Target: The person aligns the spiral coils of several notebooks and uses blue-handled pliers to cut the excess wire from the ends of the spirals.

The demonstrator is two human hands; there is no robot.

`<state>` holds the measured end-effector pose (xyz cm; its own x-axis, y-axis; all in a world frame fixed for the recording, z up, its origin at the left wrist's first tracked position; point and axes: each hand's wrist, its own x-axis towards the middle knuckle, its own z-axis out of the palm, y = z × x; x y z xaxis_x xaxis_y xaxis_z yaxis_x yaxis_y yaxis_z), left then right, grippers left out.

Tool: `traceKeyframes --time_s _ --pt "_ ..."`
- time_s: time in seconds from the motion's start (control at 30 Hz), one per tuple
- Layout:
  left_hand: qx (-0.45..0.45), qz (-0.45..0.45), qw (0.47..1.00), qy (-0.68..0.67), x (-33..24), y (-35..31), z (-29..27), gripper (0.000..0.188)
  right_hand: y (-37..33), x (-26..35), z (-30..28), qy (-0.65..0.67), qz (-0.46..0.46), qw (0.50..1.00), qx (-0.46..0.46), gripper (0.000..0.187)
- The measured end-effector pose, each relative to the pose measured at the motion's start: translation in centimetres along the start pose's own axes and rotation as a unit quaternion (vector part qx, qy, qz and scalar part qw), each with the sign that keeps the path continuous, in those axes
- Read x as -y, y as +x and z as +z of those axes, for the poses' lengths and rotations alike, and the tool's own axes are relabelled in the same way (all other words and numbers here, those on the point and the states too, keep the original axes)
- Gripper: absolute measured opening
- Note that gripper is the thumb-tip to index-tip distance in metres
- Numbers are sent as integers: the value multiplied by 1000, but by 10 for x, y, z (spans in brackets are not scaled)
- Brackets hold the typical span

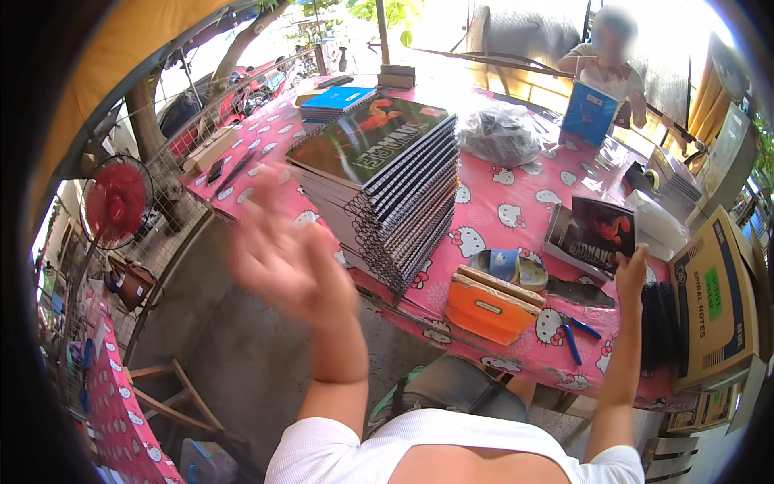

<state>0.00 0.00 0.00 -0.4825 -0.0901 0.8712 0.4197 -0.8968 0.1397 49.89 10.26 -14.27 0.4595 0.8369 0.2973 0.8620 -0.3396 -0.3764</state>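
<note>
My left hand (286, 262) is lifted beside the near left side of a tall stack of spiral notebooks (411, 214). It is blurred, but its fingers look stretched out and hold nothing. The top notebook has a dark cover with a red-orange picture, and the wire coils face right and toward me. On the right, my right hand (633, 262) is closed on the edge of a dark printed cover (601, 232). That cover lies tilted over a pile of loose sheets (562, 234); whether it is fully lifted off the pile I cannot tell.
Between my hands stand an orange-faced wooden block (493, 308), a blue container (496, 263) and blue-handled pliers (576, 337). Black coils (661, 323) lie by a cardboard box (713, 294). Across the pink table (509, 214), a person holds a blue notebook (589, 113) near a plastic bag (500, 133).
</note>
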Motion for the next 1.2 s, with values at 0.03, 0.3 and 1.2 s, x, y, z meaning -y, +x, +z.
traceKeyframes --time_s 0.03,0.3,1.2 --pt "97 -60 993 -34 -10 -16 2 63 -27 8 -12 117 -76 988 -65 58" --pt "417 -392 820 5 -12 -109 40 27 -176 88 -28 450 -255 854 52 37" --pt "486 -157 860 -17 -35 -182 84 12 -175 87 -57 381 -251 890 18 25"
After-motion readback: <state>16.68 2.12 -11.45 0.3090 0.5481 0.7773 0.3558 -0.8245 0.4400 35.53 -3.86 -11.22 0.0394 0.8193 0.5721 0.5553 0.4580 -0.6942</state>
